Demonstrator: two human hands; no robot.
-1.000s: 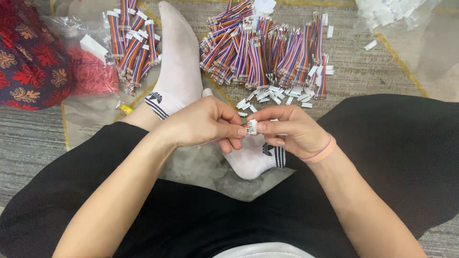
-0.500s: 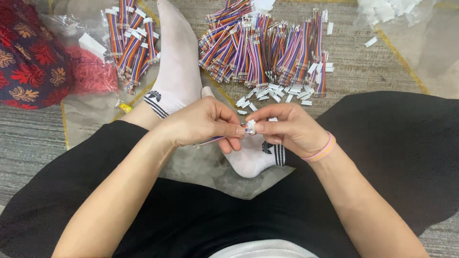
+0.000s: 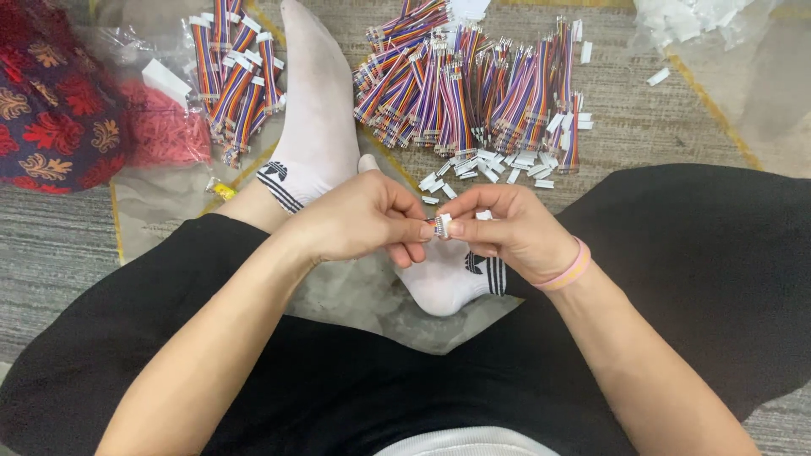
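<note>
White plastic connector [image 3: 441, 225], tiny, light and likely stiff, sits mid-frame, pinched at its sides between left hand [image 3: 359, 219] and right hand [image 3: 515, 232] fingers; wires [image 3: 473, 84] lie above.

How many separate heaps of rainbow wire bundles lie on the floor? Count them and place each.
2. The large heap lies ahead of the hands, right of the outstretched sock. The small heap lies left of that sock, beside the red bag. More may be out of frame.
</note>
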